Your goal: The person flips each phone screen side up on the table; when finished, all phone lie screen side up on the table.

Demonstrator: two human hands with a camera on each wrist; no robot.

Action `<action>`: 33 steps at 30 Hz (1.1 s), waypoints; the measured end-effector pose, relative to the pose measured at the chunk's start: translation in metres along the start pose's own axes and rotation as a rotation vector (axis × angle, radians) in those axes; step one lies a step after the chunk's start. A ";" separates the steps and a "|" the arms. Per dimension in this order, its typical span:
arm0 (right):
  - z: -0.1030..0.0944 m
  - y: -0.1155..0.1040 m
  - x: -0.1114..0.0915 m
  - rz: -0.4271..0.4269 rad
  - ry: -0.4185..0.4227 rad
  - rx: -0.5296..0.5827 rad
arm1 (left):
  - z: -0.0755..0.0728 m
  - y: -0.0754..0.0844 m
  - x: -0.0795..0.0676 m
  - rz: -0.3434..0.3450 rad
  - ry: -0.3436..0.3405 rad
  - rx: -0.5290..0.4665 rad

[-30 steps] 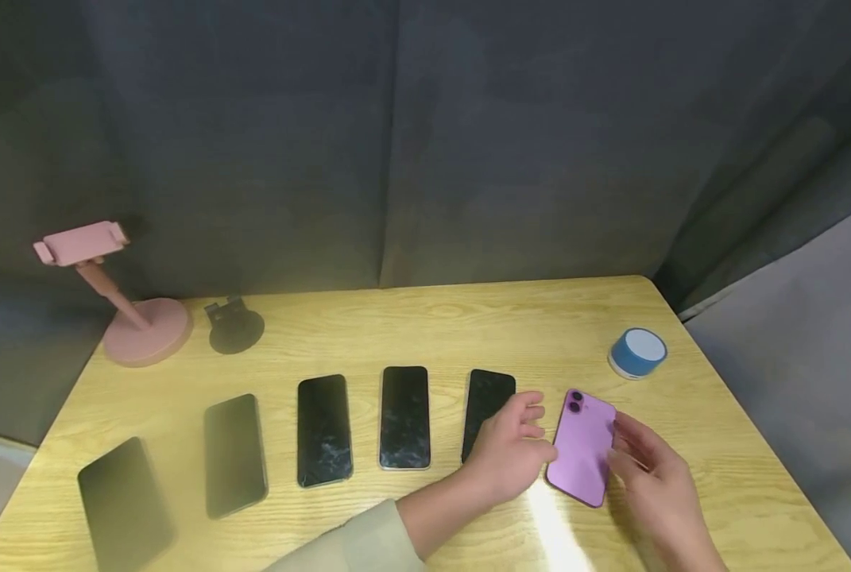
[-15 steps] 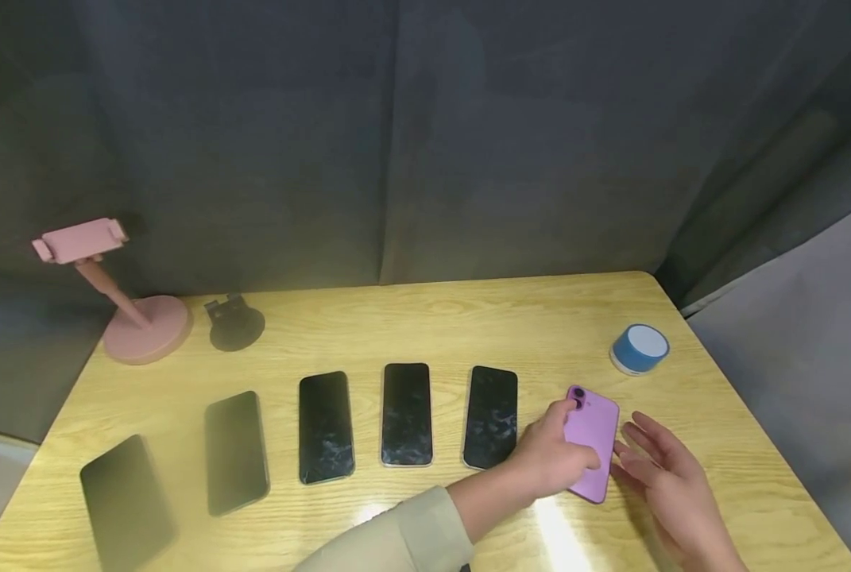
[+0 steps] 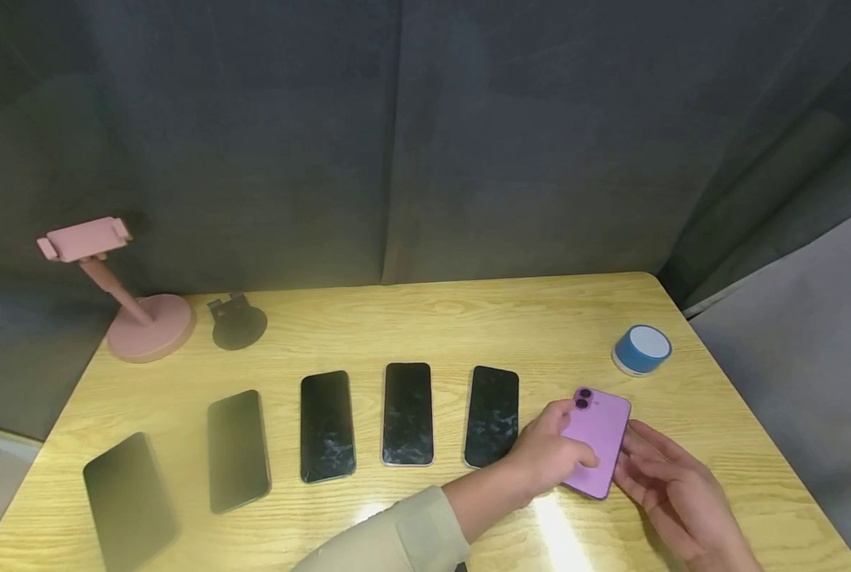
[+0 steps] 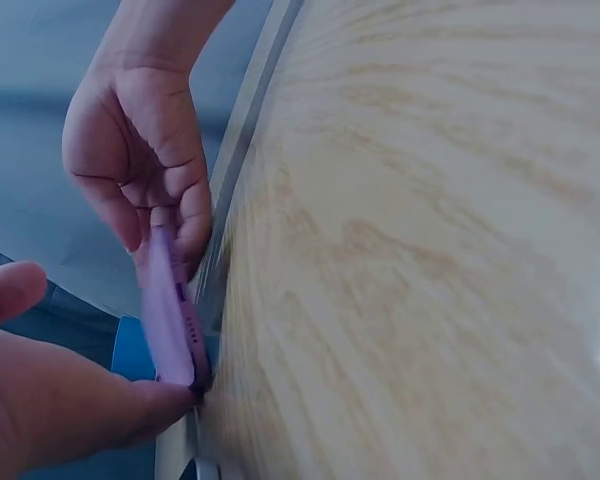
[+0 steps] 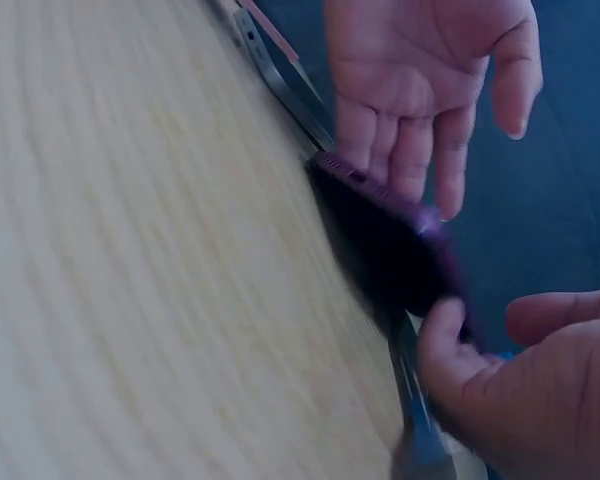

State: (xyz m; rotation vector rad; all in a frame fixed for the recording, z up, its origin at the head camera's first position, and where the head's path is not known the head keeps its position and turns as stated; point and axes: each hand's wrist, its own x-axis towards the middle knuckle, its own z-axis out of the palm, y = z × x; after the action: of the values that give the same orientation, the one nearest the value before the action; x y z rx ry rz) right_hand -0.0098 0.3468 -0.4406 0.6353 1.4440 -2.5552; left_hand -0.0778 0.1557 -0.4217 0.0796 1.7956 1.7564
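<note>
A purple smartphone (image 3: 606,437) is at the right of the row, its back up and two lenses at its top left. In the right wrist view the smartphone (image 5: 380,245) is tilted, its dark screen facing down and raised from the tabletop. My right hand (image 3: 690,496) holds its right edge, with a finger against the screen side (image 5: 442,345). From the left, my left hand (image 3: 545,454) reaches to the opposite edge. Its fingers (image 5: 410,155) are fairly straight and touch that edge, while the thumb stands apart from the phone. The phone hides some fingertips.
Several dark-screened phones (image 3: 407,415) lie in a row leftward on the wooden table (image 3: 454,326). A blue, white-topped cylinder (image 3: 640,349) stands behind the purple phone. At the back left are a pink phone stand (image 3: 149,330) and a small dark stand (image 3: 239,326).
My left hand has moved right, over to the purple phone. The phone has shifted slightly right and turned. My right hand drew off its edge, then came back to it.
</note>
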 end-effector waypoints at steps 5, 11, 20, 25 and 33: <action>0.009 0.004 0.000 -0.002 -0.022 -0.069 | 0.001 -0.002 0.000 0.013 -0.059 -0.114; 0.026 0.017 0.004 -0.113 0.045 -0.421 | -0.001 -0.002 0.005 0.018 -0.049 -0.036; 0.039 0.019 0.002 -0.151 0.106 -0.781 | -0.006 -0.001 0.011 0.026 0.009 0.020; 0.038 0.018 0.000 -0.133 0.200 -0.770 | -0.006 -0.006 0.012 0.027 0.089 -0.016; 0.035 0.015 -0.001 -0.117 0.240 -0.793 | -0.009 -0.004 0.010 0.044 0.163 0.197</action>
State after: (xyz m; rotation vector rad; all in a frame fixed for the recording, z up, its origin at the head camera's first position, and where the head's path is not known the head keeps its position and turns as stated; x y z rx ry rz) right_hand -0.0143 0.3093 -0.4362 0.7293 2.4052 -1.7475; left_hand -0.0883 0.1517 -0.4301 0.0577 2.0965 1.6516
